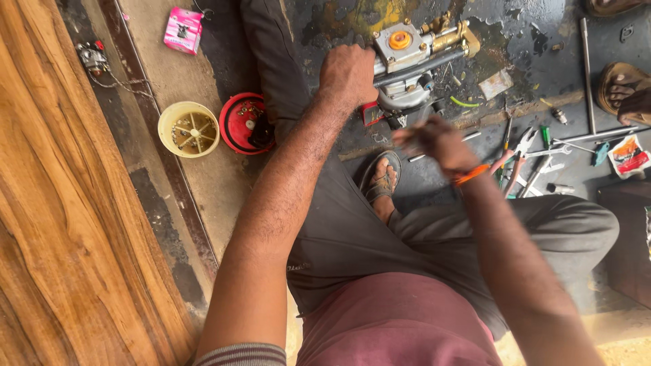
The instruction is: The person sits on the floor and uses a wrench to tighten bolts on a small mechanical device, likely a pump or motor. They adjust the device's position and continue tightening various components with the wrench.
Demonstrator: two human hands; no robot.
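Item: small engine [407, 64] on floor, partly stripped. Your left hand [347, 73] clamps it; right hand [434, 139] blurred, grip unclear.

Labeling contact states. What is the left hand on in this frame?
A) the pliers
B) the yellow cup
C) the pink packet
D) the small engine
D: the left hand rests on the side of the small engine on the floor, while the yellow cup, pink packet and pliers all lie apart from it, untouched.
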